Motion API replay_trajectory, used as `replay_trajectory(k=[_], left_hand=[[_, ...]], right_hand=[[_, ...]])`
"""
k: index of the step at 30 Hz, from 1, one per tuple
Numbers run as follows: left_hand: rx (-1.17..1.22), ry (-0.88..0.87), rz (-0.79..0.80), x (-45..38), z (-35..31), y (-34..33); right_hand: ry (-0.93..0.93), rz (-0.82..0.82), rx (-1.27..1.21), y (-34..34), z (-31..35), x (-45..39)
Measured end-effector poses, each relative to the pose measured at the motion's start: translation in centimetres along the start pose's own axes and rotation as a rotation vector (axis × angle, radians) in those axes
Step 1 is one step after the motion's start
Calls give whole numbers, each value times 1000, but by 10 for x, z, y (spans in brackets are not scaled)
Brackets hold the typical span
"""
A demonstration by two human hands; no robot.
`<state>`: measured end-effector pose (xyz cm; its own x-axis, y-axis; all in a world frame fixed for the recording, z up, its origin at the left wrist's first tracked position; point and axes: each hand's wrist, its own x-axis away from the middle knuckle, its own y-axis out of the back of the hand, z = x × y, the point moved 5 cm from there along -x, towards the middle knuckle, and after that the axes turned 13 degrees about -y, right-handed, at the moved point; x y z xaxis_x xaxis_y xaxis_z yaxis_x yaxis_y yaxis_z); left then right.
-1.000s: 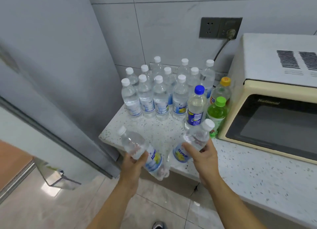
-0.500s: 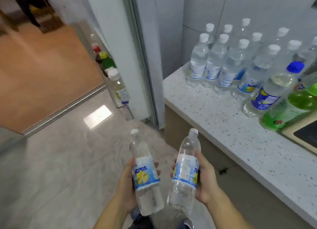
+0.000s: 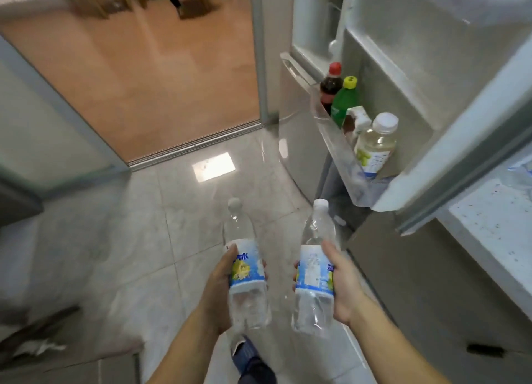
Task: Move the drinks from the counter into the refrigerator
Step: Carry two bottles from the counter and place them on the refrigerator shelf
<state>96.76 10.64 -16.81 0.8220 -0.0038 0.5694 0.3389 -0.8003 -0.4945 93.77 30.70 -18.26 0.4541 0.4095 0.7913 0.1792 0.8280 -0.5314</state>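
Swinging away from the desk [image 3: 489,219], I'm now facing the open refrigerator door [image 3: 449,118]; a second ago the row of bottles on the desk filled the view, half a second ago the door shelf was only peeking in at the left, and now it is sitting up front to the right. So the carry leg is nearly done, I judge, and placing is coming next. My left hand [image 3: 218,291] is clenching around the left bottle [image 3: 247,280] at its label, and my right hand [image 3: 342,288] is gripping the right bottle [image 3: 315,271] the same way; both bottles are hanging over the floor tiles [image 3: 178,239], below and short of the door shelf [image 3: 339,153], touching nothing else. Both are clear plastic with white caps on, blue-white labels with a yellow patch, water inside, tilting slightly forward. The shelf is already holding a dark red-capped bottle [image 3: 328,87], a green bottle [image 3: 344,101], a small carton [image 3: 357,118] and a pale drink [image 3: 374,144], so free space is looking tight from here.
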Motion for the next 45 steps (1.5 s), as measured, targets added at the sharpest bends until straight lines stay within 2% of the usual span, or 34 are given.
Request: replay_trajectory(k=[4, 10, 15, 20, 27, 33, 40, 45], left_hand=[[-160, -56, -33, -12, -55, 38], [-258, -162, -97, -37, -123, 82], [-247, -188, -86, -78, -164, 96], [-321, -204, -61, -140, -217, 104], [-448, -236, -45, -243, -314, 84], [-454, -237, -10, -324, -383, 56], [-412, -157, 108, -428, -439, 28], [-428, -89, 245, -503, -487, -4]], right_hand=[[57, 6, 155, -73, 6, -38], [38, 5, 306, -157, 15, -85], [39, 48, 315, -205, 43, -133], [37, 6, 316, -245, 90, -193], [46, 85, 270, -315, 190, -262], [106, 61, 239, -344, 273, -299], [220, -133, 161, -352, 346, -348], [304, -262, 8, -366, 401, -366]])
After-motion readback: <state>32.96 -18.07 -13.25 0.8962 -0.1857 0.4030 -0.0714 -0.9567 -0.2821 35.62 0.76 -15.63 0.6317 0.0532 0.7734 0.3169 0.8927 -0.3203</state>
